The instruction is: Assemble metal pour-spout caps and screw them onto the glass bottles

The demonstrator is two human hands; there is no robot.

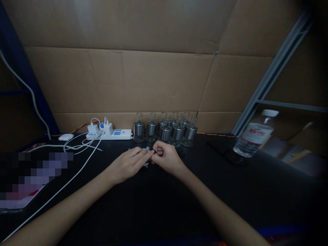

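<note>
My left hand and my right hand meet above the black tabletop. The fingers of both are closed, and their tips touch around a tiny dark piece that is too small to name. Under and beside my left fingers lie small whitish, see-through pieces, partly hidden by the hand. Just behind my hands stand several small clear glass bottles with narrow necks and shiny metal bands around their middles. The nearest of them are close to my right knuckles.
On the left, a white power strip holds plugged-in chargers with a looping white cable. A tablet-like screen, blurred out, lies front left. At right stands a water bottle with a white cap. Cardboard walls the back.
</note>
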